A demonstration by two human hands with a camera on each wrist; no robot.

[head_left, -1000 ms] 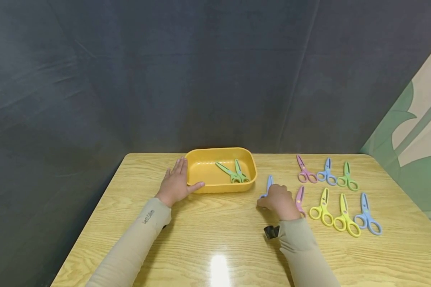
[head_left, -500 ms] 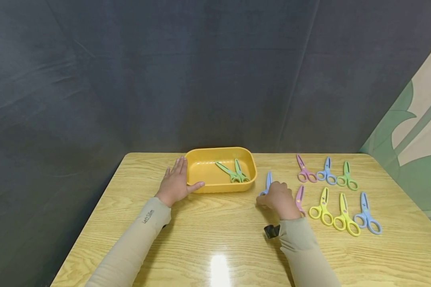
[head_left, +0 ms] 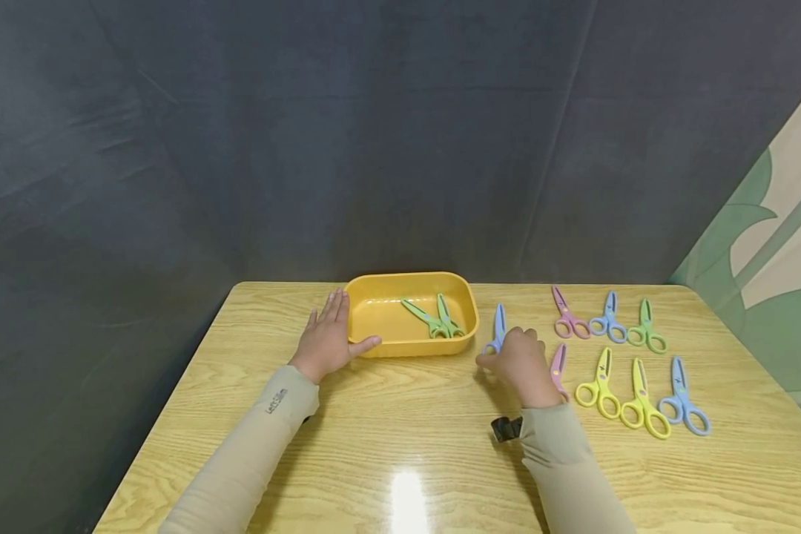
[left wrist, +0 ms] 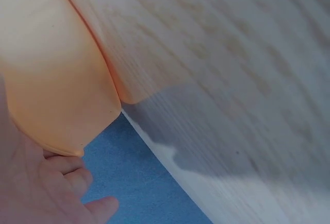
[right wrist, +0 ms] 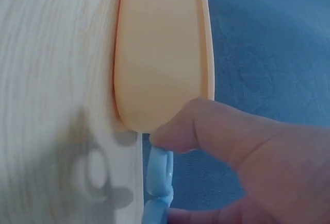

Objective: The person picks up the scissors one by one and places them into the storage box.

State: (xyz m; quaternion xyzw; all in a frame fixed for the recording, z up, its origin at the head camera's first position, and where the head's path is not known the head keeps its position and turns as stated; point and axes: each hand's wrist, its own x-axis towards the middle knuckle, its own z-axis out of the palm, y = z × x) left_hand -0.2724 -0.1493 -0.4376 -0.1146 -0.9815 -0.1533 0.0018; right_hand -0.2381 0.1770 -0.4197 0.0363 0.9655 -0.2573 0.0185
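My left hand (head_left: 323, 341) rests with straight fingers against the left end of a yellow tray (head_left: 414, 349); the left wrist view shows its fingers at the tray's wall (left wrist: 56, 95). Two pairs of green scissors (head_left: 446, 317) lie inside, toward the right. Just right of the tray, my right hand (head_left: 521, 367) pinches a pair of blue scissors (head_left: 499, 326) by the handles, blades pointing away from me. In the right wrist view, thumb and fingers hold the blue handle (right wrist: 160, 172) above the table, where its shadow falls.
On the table's right side lie more scissors: a purple pair (head_left: 570, 326) in the back row, a pink pair (head_left: 558, 367) partly hidden by the right hand, yellow ones (head_left: 601, 386), a green pair (head_left: 646, 334) and blue pairs (head_left: 682, 397). A dark curtain (head_left: 387, 148) hangs behind the table.
My right hand has lifted the blue scissors up and away from me, a short way. The left hand stays at the tray.
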